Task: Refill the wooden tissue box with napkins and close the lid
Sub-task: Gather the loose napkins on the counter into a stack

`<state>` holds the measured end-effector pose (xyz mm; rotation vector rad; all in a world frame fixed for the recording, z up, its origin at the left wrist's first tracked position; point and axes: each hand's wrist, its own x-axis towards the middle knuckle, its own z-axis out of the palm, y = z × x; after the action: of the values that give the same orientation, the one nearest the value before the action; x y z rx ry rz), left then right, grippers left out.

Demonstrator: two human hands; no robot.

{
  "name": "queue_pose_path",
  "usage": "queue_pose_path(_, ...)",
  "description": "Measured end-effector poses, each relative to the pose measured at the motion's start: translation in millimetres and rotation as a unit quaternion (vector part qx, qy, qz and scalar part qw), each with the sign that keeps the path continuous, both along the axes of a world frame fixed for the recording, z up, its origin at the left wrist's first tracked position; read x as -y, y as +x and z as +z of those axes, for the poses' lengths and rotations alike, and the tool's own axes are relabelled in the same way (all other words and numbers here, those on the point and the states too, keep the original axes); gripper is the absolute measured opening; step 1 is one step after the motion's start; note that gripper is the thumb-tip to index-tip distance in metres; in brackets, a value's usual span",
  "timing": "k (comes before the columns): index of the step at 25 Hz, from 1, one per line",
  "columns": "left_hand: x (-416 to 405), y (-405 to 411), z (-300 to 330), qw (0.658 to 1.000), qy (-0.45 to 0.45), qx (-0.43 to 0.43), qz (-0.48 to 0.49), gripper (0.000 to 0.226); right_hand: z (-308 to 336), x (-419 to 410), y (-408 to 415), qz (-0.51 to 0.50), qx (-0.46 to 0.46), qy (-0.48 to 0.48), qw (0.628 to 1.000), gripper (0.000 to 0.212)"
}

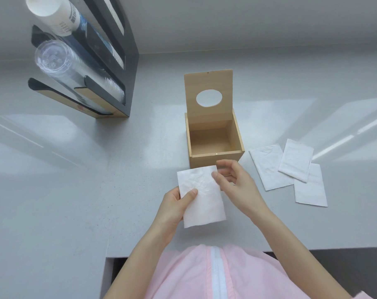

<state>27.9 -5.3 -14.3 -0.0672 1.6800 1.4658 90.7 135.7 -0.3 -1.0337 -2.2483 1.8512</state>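
Head view: my left hand (pixel 174 205) and right hand (pixel 237 180) both pinch one white napkin (pixel 201 196) at the frame's middle, just below the wooden tissue box (pixel 215 145), empty inside, lid (pixel 208 93) up.

The held napkin (pixel 201 196) hides the left hand's (pixel 174 209) fingers and the wooden box's (pixel 215 156) lower front, the cup dispenser's (pixel 109 61) top is cut off, and its cup print is illegible.
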Motion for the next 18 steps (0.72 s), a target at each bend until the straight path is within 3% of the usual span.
queue_pose_path(4, -21.3, 12.1, 1.8, 1.000, 0.021, 0.006, 0.015, 0.016, 5.9, -40.7, 21.5, -0.029, 0.014, 0.031, 0.999, 0.028)
queue_pose_path(8, -51.4, 36.3, 5.3, 0.999, 0.037, 0.025, 0.031, 0.013, 4.6, -100.4, 47.9, -0.010, 0.060, 0.137, 0.989, 0.037)
queue_pose_path(14, -95.7, 70.1, 3.0, 0.996, 0.046, 0.024, 0.078, 0.013, -17.2, -189.7, 58.0, 0.073, 0.200, 0.341, 0.916, 0.048)
queue_pose_path(18, -117.2, 87.0, 2.3, 0.993, 0.045, 0.014, 0.109, 0.013, -23.4, -219.1, 49.9, 0.136, 0.264, 0.368, 0.881, 0.061)
